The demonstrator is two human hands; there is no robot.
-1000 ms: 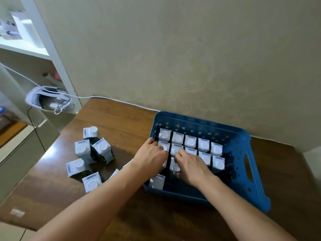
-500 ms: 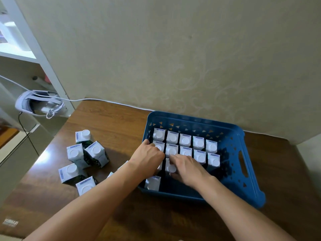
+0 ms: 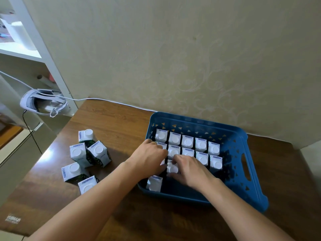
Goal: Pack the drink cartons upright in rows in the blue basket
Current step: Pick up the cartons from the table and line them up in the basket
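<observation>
Inside blue basket, right hand fingers pinching carton, left hand beside

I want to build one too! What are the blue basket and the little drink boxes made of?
The blue basket looks like moulded plastic: smooth, slightly glossy, with cut-out triangle holes and a handle slot. The drink cartons look like printed coated card with folded edges and round white caps, probably plastic.

White-capped cartons stand upright, rowed in the blue basket.

Head view, close, angled down, tabletop
</observation>
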